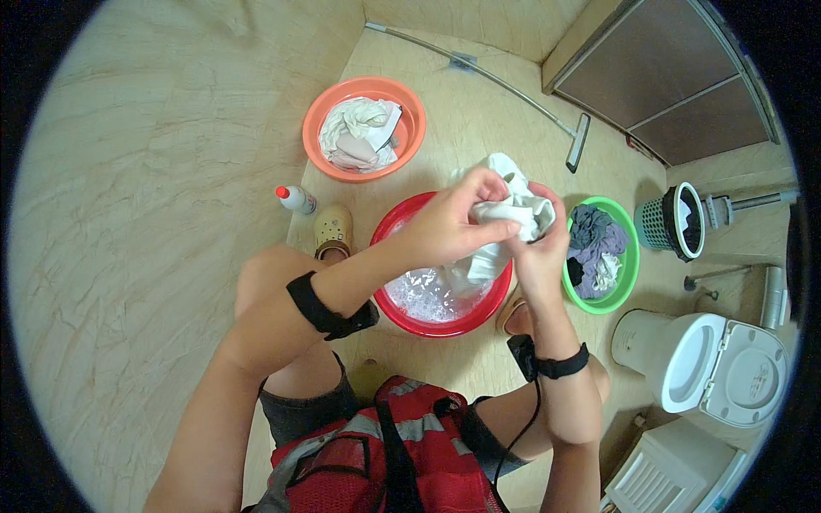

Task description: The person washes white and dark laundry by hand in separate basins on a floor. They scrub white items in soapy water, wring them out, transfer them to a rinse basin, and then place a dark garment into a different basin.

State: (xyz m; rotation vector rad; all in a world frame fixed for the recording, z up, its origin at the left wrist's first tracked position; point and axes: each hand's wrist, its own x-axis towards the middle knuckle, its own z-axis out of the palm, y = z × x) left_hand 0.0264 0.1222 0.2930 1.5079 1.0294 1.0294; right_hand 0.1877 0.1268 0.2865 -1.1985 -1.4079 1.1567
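Three basins in play, and at the far left a small white bottle [296, 200] with a red cap, standing clear of the water, perhaps to stay handy yet dry; its side carries print, too small to read. Next, the orange basin [416, 128] with pale clothes [352, 132] heaped inside, likely grouped by colour. Centre stage, the red basin [446, 330] of soapy water [428, 297], set between the feet, presumably for easy reach. And here's the action: the left hand [469, 203] pinches the white cloth [511, 210], thumb pressed over a fold, while the right hand [540, 248] has its fingers curled round the far side. The cloth is bunched above the red basin, its tail hanging over the water, probably so drips fall back in. Rightward, a long-handled squeegee [578, 144] lies flat; the green basin [634, 256] keeps darker garments [601, 238] apart. Then a teal basket [652, 224], and finally the toilet [691, 363], lid raised, its small mark unreadable.
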